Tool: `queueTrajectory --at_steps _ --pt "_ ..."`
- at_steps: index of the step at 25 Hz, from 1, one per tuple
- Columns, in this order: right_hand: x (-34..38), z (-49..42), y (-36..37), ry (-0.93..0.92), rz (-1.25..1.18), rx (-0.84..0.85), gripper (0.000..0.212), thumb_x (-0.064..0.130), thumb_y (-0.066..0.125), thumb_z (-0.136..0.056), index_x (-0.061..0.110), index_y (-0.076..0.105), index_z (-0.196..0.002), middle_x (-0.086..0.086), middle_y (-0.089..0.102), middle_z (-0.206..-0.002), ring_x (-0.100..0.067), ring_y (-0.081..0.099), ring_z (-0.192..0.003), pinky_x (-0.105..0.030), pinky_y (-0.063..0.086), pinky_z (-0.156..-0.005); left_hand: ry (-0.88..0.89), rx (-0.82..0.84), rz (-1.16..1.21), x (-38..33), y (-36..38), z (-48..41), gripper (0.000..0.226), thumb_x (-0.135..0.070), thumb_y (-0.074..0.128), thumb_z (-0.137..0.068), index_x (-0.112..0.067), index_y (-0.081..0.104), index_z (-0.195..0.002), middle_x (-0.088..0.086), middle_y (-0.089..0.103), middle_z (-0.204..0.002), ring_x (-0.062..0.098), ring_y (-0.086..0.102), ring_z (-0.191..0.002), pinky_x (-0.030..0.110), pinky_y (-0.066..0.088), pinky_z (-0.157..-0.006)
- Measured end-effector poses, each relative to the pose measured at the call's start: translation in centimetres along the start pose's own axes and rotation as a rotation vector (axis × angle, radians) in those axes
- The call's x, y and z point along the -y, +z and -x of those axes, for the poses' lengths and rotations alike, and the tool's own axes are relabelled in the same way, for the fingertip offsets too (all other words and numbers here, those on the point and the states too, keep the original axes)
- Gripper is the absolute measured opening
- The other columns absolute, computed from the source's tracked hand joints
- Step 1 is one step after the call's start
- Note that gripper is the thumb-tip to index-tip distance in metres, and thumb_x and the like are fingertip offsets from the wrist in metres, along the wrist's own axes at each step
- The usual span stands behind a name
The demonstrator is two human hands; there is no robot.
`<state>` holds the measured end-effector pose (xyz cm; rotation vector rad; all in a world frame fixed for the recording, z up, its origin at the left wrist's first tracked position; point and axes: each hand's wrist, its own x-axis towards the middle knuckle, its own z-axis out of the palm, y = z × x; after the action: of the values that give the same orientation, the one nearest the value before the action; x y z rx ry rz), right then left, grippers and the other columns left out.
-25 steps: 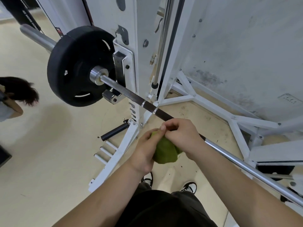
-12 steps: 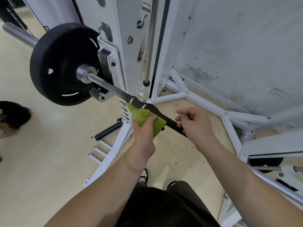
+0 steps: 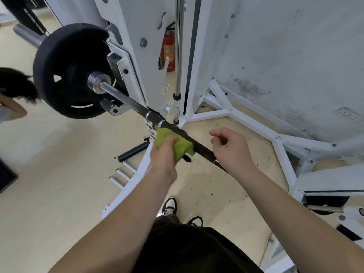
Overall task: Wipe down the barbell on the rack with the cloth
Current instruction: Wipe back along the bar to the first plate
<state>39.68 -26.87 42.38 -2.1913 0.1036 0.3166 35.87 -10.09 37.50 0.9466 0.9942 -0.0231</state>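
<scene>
I've got the bar [image 3: 126,99] sitting in the rack [image 3: 132,20] hook at the left upright, plate [image 3: 65,75] outboard of it, shaft running down-right toward me. L hand [image 3: 164,154] grips the green cloth [image 3: 182,144], bunched and pressed vs the near side of the dark knurled stretch, just inboard of the two silver rings; a fold hangs below the bar. R hand [image 3: 233,150] is over the bar further inboard, fingers curled w/ nothing in them. The bar passes under its heel; can't tell if it touches.

Room: between cloth and upright there's only the short ringed section, then hook and sleeve collar, so it's tight that way. Inboard, the bar is bare from cloth to R hand. Behind the bar, the upright, a chrome guide rod [image 3: 178,46] and the white base struts [image 3: 254,124] sit close, wall [image 3: 285,56] right after. Below, white pegs [image 3: 123,171] and a black peg [image 3: 134,151] stick out from the rack foot near the L wrist. Open floor [image 3: 49,174] to the left; someone's dark hair [image 3: 15,85] at the left edge of view. My shoes [image 3: 170,205] are near the rack foot.

Vs 0.5 s ago: R hand fingers were on the bar, now off & curled. Cloth & L hand at abt the same spot by the rings. 1 s ago both hands were together on the cloth further inboard
</scene>
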Motion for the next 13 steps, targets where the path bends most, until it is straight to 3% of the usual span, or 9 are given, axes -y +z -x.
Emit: queueTrajectory --at_steps 2,5,7,9,11,13 --pt "-0.1 -0.3 -0.1 -0.040 0.018 0.023 0.025 0.015 0.057 -0.096 0.026 0.075 -0.110 0.010 0.073 -0.100 -0.010 0.068 -0.095 -0.035 0.056 -0.094 -0.037 0.109 -0.123 3.0 0.9 3.2 0.037 -0.018 0.075 -0.079 -0.011 0.071 -0.115 0.014 0.079 -0.105 0.033 0.076 -0.095 0.050 0.062 -0.090" --pt "-0.3 -0.6 -0.4 -0.049 0.029 0.063 0.024 0.016 0.057 -0.096 0.024 0.075 -0.110 0.012 0.073 -0.099 -0.010 0.068 -0.097 -0.036 0.055 -0.097 -0.072 0.116 -0.191 1.9 0.6 3.3 0.029 -0.022 0.078 -0.080 -0.005 0.073 -0.104 0.015 0.079 -0.090 0.035 0.075 -0.079 0.048 0.063 -0.077" --pt "-0.5 -0.2 -0.9 -0.105 0.046 0.053 0.024 0.019 0.057 -0.097 0.025 0.074 -0.112 0.014 0.072 -0.100 -0.006 0.066 -0.095 -0.035 0.056 -0.094 -0.076 0.094 -0.071 -0.6 -0.1 0.7 0.049 -0.031 0.074 -0.075 0.006 0.069 -0.106 0.022 0.066 -0.074 0.037 0.063 -0.060 0.044 0.054 -0.059" --pt "-0.7 0.5 -1.3 -0.223 0.063 0.014 0.021 0.021 0.057 -0.098 0.026 0.074 -0.110 0.015 0.071 -0.094 -0.006 0.065 -0.089 -0.033 0.056 -0.085 -0.055 0.061 -0.027 -1.4 -0.6 -1.5 0.074 -0.038 0.071 -0.068 0.009 0.060 -0.124 0.030 0.060 -0.082 0.036 0.056 -0.061 0.039 0.049 -0.056" --pt "-0.9 0.7 -1.5 -0.283 0.045 -0.012 0.020 0.022 0.058 -0.097 0.027 0.074 -0.108 0.015 0.070 -0.089 -0.007 0.065 -0.086 -0.032 0.056 -0.081 0.033 0.017 -0.010 0.3 0.5 -1.1 0.057 -0.035 0.063 -0.074 0.005 0.058 -0.114 0.038 0.065 -0.097 0.036 0.059 -0.065 0.036 0.049 -0.054" --pt "-1.2 0.5 -1.3 -0.239 0.013 -0.018 0.022 0.022 0.059 -0.096 0.030 0.073 -0.111 0.017 0.071 -0.092 -0.005 0.065 -0.087 -0.031 0.056 -0.083 0.068 0.114 -0.001 2.8 2.1 1.7 0.036 -0.025 0.046 -0.083 0.006 0.055 -0.100 0.035 0.064 -0.090 0.029 0.050 -0.056 0.028 0.042 -0.050"
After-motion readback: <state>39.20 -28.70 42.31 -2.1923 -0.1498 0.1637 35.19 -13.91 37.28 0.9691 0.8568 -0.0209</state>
